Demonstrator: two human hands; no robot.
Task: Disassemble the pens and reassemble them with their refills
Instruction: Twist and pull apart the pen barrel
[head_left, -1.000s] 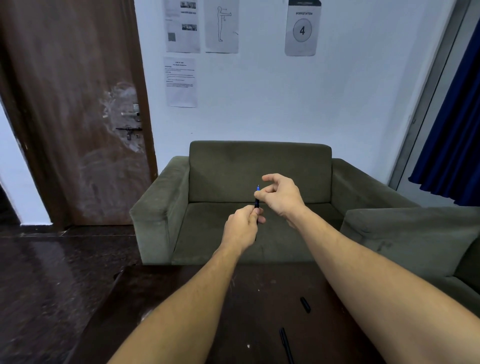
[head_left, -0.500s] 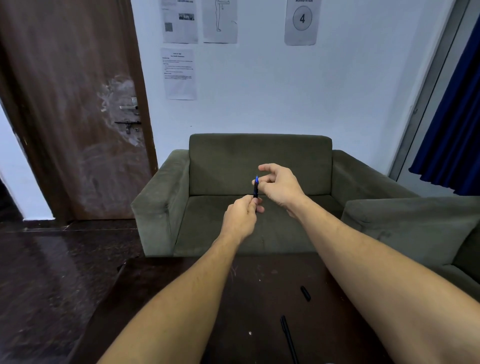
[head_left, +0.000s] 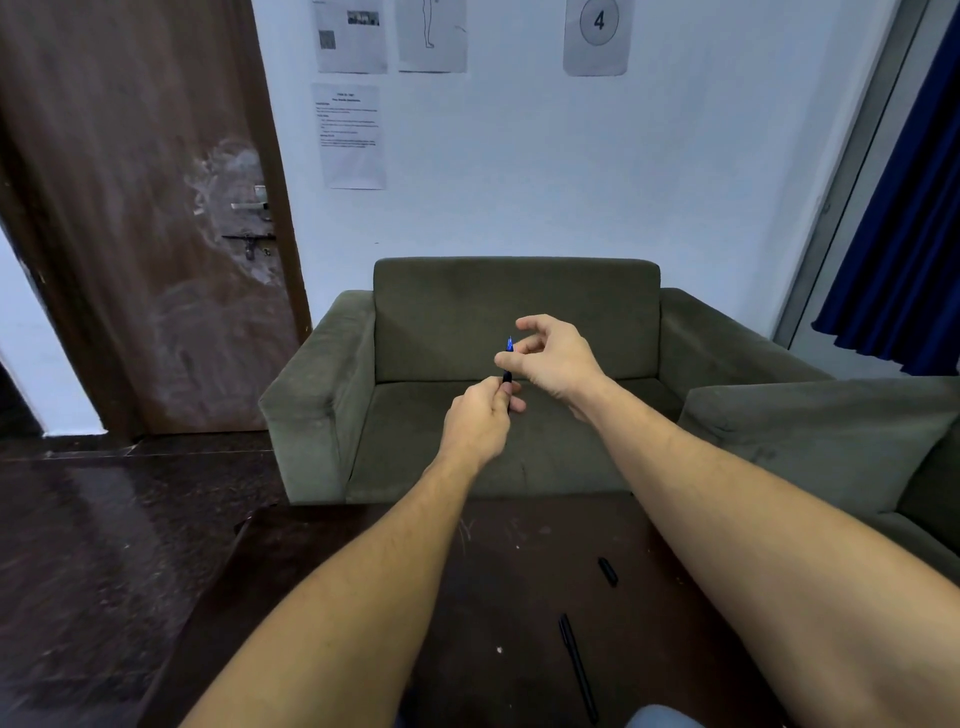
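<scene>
My left hand (head_left: 479, 415) grips the lower end of a black pen barrel (head_left: 507, 378), held upright in front of me. A blue refill (head_left: 509, 344) sticks up out of the barrel, and my right hand (head_left: 553, 358) pinches it between thumb and forefinger just above the barrel's mouth. On the dark table (head_left: 363, 597) below lie a second black pen (head_left: 577, 667) and, beyond it, a short black cap (head_left: 607, 571).
A green sofa (head_left: 514, 322) stands right behind the table, with a second sofa arm (head_left: 810, 421) at the right. A brown door (head_left: 156, 208) is at the left, a blue curtain (head_left: 904, 208) at the right.
The view has tilted downward a little. My right hand has risen slightly away from my left, and more of the blue refill shows above the barrel.
</scene>
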